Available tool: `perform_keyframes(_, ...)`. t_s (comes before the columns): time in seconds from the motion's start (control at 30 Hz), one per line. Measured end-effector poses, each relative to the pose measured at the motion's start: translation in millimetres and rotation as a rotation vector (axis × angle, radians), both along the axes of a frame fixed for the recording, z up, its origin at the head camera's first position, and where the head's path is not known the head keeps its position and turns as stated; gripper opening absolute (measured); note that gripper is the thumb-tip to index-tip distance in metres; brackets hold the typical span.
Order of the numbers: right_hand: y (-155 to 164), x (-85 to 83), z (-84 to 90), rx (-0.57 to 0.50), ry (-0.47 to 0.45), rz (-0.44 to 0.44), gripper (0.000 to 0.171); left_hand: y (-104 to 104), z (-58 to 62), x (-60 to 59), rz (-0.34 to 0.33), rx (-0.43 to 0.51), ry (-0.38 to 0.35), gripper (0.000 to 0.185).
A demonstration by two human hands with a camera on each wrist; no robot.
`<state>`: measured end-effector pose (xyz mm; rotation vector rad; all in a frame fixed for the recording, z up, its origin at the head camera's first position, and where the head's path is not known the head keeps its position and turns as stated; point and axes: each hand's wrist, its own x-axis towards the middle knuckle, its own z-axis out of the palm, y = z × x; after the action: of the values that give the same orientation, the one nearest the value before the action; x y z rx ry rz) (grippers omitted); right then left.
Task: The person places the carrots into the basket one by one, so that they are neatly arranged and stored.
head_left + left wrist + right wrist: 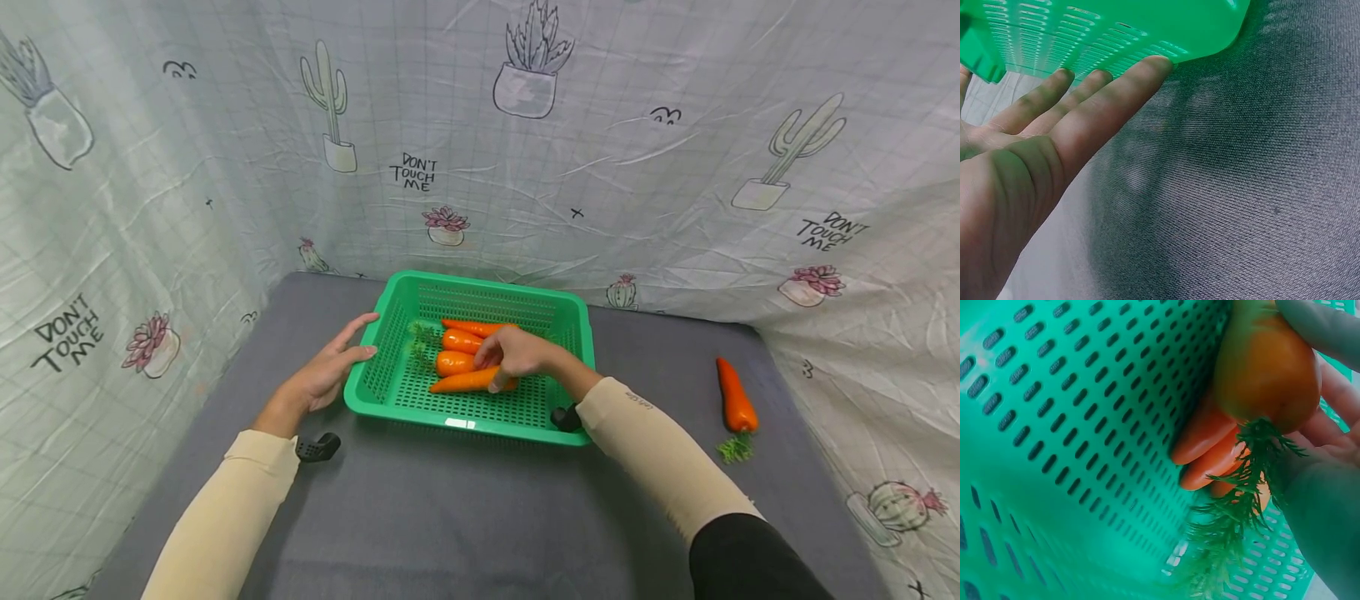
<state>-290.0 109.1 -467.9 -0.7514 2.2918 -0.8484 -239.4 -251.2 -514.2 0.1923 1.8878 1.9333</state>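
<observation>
Head view: stray carrot right of basket.

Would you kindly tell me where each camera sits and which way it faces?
Head: worn high, looking forward and down at the green basket, carrots in the basket and a loose carrot; both sleeves show.
Left wrist: low beside the left hand, whose straight fingers touch the basket wall.
Right wrist: inside the basket, at the right hand gripping a carrot.
All three views share the basket.

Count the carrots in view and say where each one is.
5. Four lie in the green basket: three stacked, and the nearest carrot under the right hand. One carrot lies on the grey table. Others may be hidden.
</observation>
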Motion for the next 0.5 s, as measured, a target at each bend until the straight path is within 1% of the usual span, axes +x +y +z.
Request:
perform_keyframes(0.07,-0.9,0.4,-0.1,0.027,0.042,0.024,0.044,0.1,-0.1,-0.3,0.001,0.001,0.002,0.069)
perform_keyframes(0.23,-1.3,-0.4,-3.9,0.105,0.125,0.069,0.032,0.2,-0.2,-0.8,-0.005,-0.008,0.008,0.068)
perform_keyframes(0.37,-0.8,-1.0,-5.0,0.121,0.139,0.084,0.028,-0.1,0.0,-0.7,-0.009,-0.020,0.012,0.069)
perform_keyframes(0.5,-0.6,-0.6,-2.4,0.124,0.150,0.087,0.029,-0.4,0.4,-0.5,-0.008,-0.015,0.010,0.069)
